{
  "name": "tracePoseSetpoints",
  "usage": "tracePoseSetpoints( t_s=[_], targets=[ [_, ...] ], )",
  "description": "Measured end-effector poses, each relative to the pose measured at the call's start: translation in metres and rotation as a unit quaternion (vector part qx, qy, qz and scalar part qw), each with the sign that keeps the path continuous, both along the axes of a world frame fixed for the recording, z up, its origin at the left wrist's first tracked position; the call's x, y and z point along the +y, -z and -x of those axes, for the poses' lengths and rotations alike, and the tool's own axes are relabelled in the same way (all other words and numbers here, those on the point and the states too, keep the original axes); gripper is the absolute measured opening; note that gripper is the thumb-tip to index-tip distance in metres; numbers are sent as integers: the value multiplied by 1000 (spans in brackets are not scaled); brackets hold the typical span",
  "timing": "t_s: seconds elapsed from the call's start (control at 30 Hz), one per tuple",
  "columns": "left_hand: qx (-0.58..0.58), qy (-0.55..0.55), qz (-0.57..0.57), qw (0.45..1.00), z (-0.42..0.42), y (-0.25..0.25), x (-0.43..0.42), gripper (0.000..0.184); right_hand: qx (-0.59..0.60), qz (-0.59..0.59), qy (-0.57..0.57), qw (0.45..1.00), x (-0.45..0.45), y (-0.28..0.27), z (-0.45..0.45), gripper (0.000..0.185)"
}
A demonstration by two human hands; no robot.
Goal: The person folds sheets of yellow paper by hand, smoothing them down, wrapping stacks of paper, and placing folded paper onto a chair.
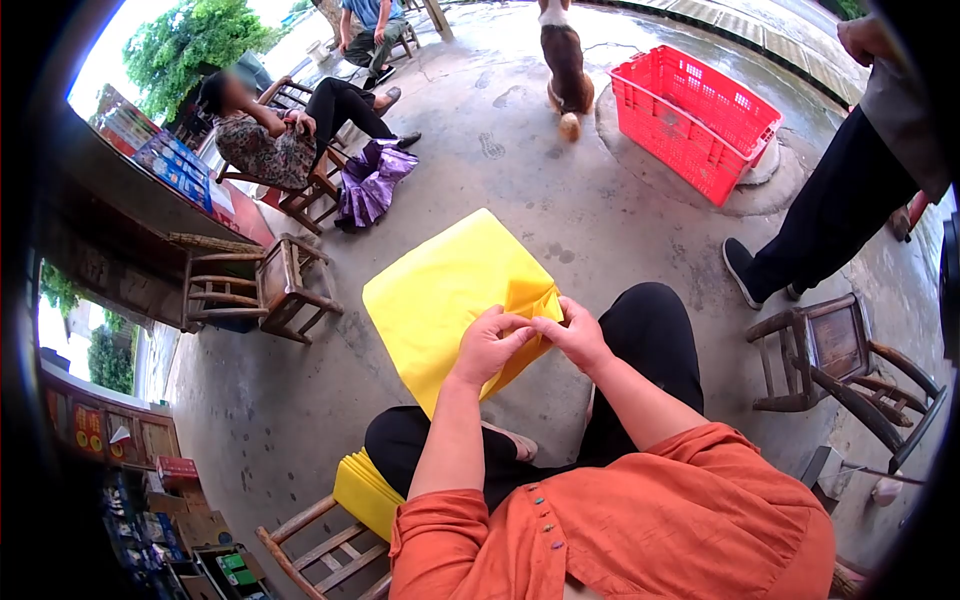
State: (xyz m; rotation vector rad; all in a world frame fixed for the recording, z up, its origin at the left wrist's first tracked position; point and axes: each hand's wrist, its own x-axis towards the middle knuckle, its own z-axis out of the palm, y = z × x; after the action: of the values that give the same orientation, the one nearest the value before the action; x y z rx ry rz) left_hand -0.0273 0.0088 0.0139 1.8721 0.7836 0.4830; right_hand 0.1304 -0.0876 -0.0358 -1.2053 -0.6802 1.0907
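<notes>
A large yellow piece of thin fabric (450, 300) hangs in front of my knees, its right corner bunched into folds. Whether it is a bag or a single sheet I cannot tell. My left hand (494, 344) pinches it at the near edge, thumb toward the other thumb. Close beside it, my right hand (577, 334) grips the gathered corner between thumb and fingers. By my left thigh lies a folded yellow stack (370, 495) of similar material, resting on a wooden chair (335, 555).
A red plastic crate (695, 125) stands on the concrete ahead, near a sitting dog (567, 65). Wooden chairs (285, 285) (840, 345) flank me. A standing person (850, 190) is at right; two seated people are at upper left, beside a purple bag (375, 185).
</notes>
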Motion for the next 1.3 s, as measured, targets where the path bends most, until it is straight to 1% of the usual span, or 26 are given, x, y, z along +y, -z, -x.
tracePoseSetpoints(
  t_s=[0.27,0.43,0.67,0.77,0.83,0.87,0.9,0.93,0.97,1.0,1.07,1.1,1.13,1.23,1.3],
  targets=[
    [3,-7,-16,1000,0,0,0,24,-15,17,5,1000,0,-2,-1,40],
    [0,-18,-10,1000,-2,0,-3,23,12,17,14,1000,-1,-4,0,36],
    [5,-42,-37,998,-7,2,-7,17,-7,8,11,1000,0,3,-3,31],
    [-3,-58,-49,997,-9,2,-9,15,-39,14,33,999,-1,3,-5,30],
    [-17,-70,-68,995,-9,7,-8,12,-165,52,99,980,-4,-1,-10,28],
    [-31,-83,-85,992,-10,6,-9,10,-164,51,100,980,-4,-7,-11,28],
    [-31,-83,-86,992,-10,4,-9,10,-232,-38,152,960,-3,-13,-14,28],
    [-34,-80,-109,990,-9,2,-9,9,-296,-127,202,925,-2,-19,-18,28],
    [-36,-78,-130,988,-9,0,-10,8,-300,-140,176,927,-2,-32,-24,21],
    [-36,-77,-131,988,-9,-1,-11,8,-300,-140,177,927,-1,-32,-28,21],
    [-30,-57,-168,984,-11,-4,-11,10,-337,-174,88,921,-1,-33,-35,13],
    [-30,-56,-170,983,-12,-6,-11,10,-325,-162,86,928,-2,-37,-30,11],
    [-15,-53,-162,985,-11,-7,-11,9,-325,-164,87,927,-2,-37,-28,11],
    [2,-46,-160,986,-11,-6,-11,10,-380,-172,57,907,0,-32,-24,20],
    [4,-42,-168,985,-12,-6,-12,11,-385,-168,56,906,1,-28,-24,19]
  ],
)
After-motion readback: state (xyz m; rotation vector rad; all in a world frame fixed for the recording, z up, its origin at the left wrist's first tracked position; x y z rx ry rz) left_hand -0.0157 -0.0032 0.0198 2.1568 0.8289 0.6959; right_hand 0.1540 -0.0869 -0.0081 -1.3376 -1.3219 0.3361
